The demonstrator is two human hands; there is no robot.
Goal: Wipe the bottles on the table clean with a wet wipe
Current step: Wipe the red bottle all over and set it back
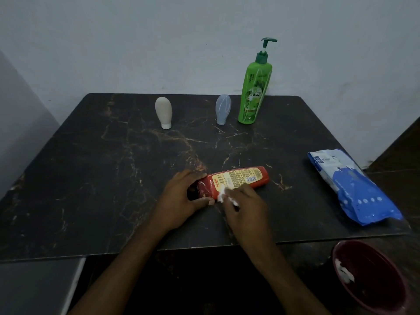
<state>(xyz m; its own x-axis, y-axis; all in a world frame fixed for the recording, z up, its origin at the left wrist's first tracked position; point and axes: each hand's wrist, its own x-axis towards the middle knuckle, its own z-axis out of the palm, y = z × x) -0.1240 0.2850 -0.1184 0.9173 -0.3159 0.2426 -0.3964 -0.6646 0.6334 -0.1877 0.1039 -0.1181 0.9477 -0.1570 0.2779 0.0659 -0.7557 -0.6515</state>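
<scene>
Lower centre, the left hand curls fingers and thumb round the dark cap end of a red plastic bottle with a yellow label, which lies on its side. Just right of it, the right hand pinches a crumpled white wet wipe against the bottle's near side. The dark veined marble table bears, farther up the frame, a beige squeeze bottle, a translucent grey bottle and a tall green pump bottle. At right lies a blue wipes pack. A pale wall stands behind, and a maroon bin sits lower right.

red bottle, green bottle, white wipe
</scene>
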